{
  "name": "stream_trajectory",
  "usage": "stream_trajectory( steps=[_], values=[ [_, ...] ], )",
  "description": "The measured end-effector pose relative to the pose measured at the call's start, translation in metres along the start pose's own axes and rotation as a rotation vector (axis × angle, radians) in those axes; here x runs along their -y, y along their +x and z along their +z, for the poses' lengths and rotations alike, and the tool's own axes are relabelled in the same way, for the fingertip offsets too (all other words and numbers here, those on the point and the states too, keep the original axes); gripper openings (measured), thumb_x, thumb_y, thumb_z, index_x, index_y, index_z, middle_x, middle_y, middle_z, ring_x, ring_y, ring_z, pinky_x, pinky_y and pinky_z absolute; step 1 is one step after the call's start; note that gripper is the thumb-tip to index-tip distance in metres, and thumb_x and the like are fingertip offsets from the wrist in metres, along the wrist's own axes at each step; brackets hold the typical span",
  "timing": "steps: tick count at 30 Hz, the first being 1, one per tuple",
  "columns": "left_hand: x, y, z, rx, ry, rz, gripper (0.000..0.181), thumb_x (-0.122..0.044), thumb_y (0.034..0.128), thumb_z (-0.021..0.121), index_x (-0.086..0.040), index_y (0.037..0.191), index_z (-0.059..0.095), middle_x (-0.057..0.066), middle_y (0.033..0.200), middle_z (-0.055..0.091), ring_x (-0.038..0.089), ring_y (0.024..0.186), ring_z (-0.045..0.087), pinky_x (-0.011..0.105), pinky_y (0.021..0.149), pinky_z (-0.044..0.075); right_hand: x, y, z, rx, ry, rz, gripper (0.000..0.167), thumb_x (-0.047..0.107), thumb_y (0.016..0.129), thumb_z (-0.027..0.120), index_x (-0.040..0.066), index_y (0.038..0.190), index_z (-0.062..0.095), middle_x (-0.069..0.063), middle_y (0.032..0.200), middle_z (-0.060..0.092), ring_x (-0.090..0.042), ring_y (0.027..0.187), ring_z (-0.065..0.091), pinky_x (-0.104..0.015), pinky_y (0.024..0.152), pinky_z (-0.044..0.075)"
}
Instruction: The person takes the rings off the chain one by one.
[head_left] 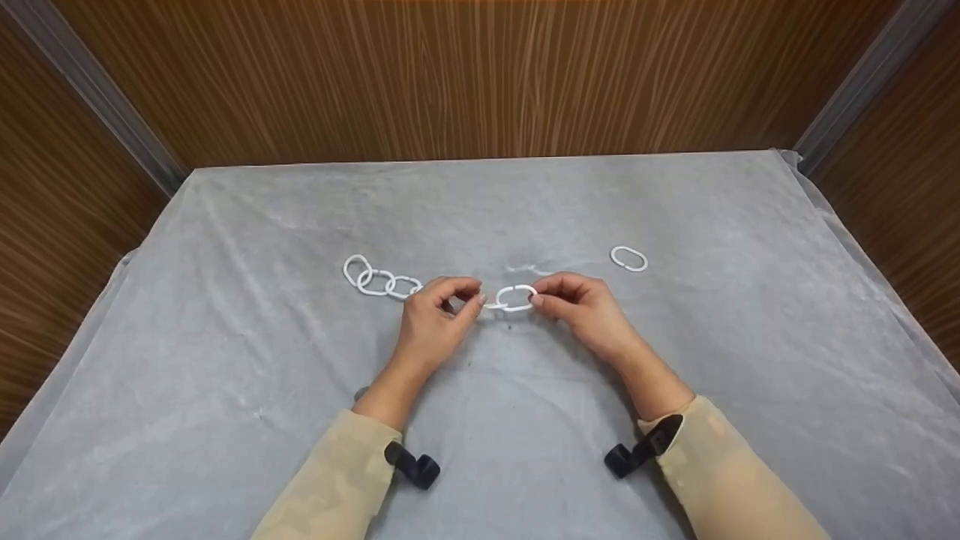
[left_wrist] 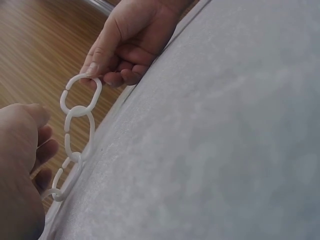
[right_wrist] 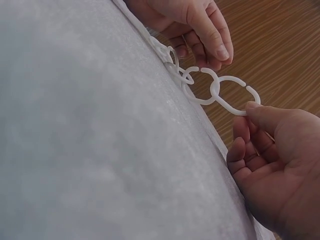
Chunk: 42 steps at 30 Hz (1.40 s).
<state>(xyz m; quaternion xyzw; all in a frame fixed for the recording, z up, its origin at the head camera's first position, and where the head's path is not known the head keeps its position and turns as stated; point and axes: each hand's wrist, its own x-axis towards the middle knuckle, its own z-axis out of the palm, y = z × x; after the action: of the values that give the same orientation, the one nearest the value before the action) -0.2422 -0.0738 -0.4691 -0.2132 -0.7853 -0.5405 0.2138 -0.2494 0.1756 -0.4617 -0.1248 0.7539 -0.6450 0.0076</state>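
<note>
A chain of white plastic links (head_left: 373,293) runs across the cloth from the left and passes under my left hand (head_left: 433,319). My right hand (head_left: 596,315) pinches the chain's right-hand end link (right_wrist: 231,109) between thumb and forefinger. That link is raised and threaded through its neighbour (left_wrist: 93,129); each shows a small gap in its ring. My left hand hovers over the chain with fingers loosely bent, and both wrist views show its thumb apart from the links. In the head view this hand hides the chain's middle.
Apart from the chain, a loose white link (head_left: 613,256) lies on the cloth beyond my right hand. Grey cloth (head_left: 225,360) covers the table. Wood-grain panels (head_left: 480,82) stand behind it and at both sides. Black wrist straps (head_left: 412,465) sit on both sleeves.
</note>
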Motion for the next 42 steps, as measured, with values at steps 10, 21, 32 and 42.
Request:
stream_trajectory(
  steps=[10, 21, 32, 42],
  values=[
    [0.0027, -0.0017, -0.0013, 0.018, 0.071, 0.047, 0.015, -0.005, 0.0885, 0.084, -0.001, 0.102, 0.08, 0.005, 0.096, 0.077, 0.018, 0.089, 0.072, 0.04, 0.072, 0.059, 0.0013, 0.0008, 0.001, -0.052, 0.024, 0.034, 0.016, 0.002, 0.095, 0.077, -0.008, 0.108, 0.075, -0.003, 0.087, 0.07, -0.012, 0.077, 0.061, -0.022, 0.07, 0.05],
    [0.0065, -0.0003, -0.0038, 0.052, 0.191, 0.128, 0.019, -0.006, 0.0854, 0.088, -0.003, 0.103, 0.08, 0.007, 0.101, 0.076, 0.024, 0.098, 0.071, 0.038, 0.088, 0.056, 0.0003, 0.0005, -0.0002, -0.061, 0.023, 0.037, 0.016, 0.002, 0.095, 0.077, -0.008, 0.108, 0.074, -0.002, 0.086, 0.07, -0.011, 0.076, 0.061, -0.022, 0.07, 0.05],
    [0.0093, 0.0019, -0.0037, 0.071, 0.196, 0.144, 0.017, -0.005, 0.0841, 0.089, -0.003, 0.099, 0.08, 0.006, 0.097, 0.076, 0.026, 0.096, 0.068, 0.039, 0.088, 0.054, -0.0003, -0.0003, -0.0015, -0.067, 0.039, 0.04, 0.017, 0.0, 0.095, 0.077, -0.01, 0.109, 0.074, -0.003, 0.086, 0.07, -0.011, 0.076, 0.062, -0.022, 0.07, 0.051],
    [0.0102, 0.0022, -0.0051, 0.067, 0.218, 0.142, 0.019, -0.004, 0.0824, 0.09, -0.003, 0.099, 0.08, 0.006, 0.095, 0.077, 0.029, 0.101, 0.065, 0.04, 0.093, 0.052, -0.0005, 0.0, -0.0006, -0.063, 0.052, 0.044, 0.017, 0.0, 0.095, 0.076, -0.01, 0.108, 0.073, -0.002, 0.087, 0.071, -0.01, 0.077, 0.063, -0.022, 0.072, 0.051]
  ],
)
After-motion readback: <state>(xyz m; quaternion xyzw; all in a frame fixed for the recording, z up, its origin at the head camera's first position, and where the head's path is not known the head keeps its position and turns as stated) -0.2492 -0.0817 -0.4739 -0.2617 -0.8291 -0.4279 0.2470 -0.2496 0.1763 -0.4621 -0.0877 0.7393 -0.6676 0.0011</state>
